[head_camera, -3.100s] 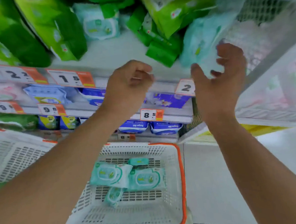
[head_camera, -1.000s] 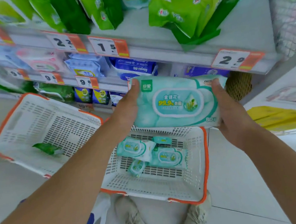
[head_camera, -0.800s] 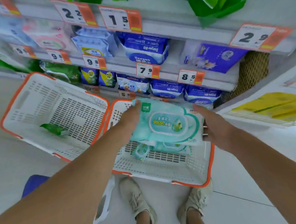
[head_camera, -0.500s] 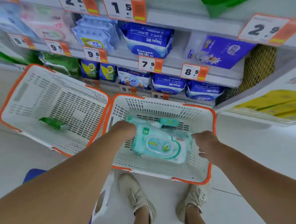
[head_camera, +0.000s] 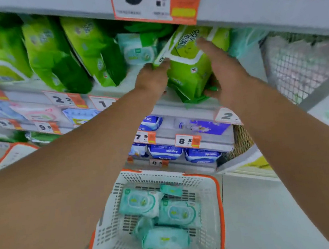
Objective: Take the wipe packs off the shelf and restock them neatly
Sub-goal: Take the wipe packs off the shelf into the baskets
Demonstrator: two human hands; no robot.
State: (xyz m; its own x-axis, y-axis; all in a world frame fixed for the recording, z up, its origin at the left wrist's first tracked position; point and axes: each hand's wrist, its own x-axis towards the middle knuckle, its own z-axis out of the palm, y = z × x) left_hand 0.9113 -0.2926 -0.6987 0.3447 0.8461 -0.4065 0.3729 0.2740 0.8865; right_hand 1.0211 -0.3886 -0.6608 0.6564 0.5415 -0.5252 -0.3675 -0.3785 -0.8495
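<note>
green wipe pack (head_camera: 189, 72) tilted at the front of the shelf (head_camera: 179, 102), its lower corner past the shelf edge. left hand (head_camera: 152, 80) grips its left edge; right hand (head_camera: 221, 67) lies along its right side, thumb curled under the bottom. more green packs (head_camera: 55, 60) lean in a row to the left, count uncertain through blur. a pale teal pack (head_camera: 137, 50) stands behind. white basket with orange rim (head_camera: 218, 195) sits on the pale floor (head_camera: 270, 214) below, holding four large teal packs (head_camera: 139, 202) and one small one (head_camera: 171, 190). lower shelves carry blue packs (head_camera: 165, 151). orange-and-white price tags (head_camera: 187, 141) line the shelf edges. wire mesh panel (head_camera: 299, 65) at right.
</note>
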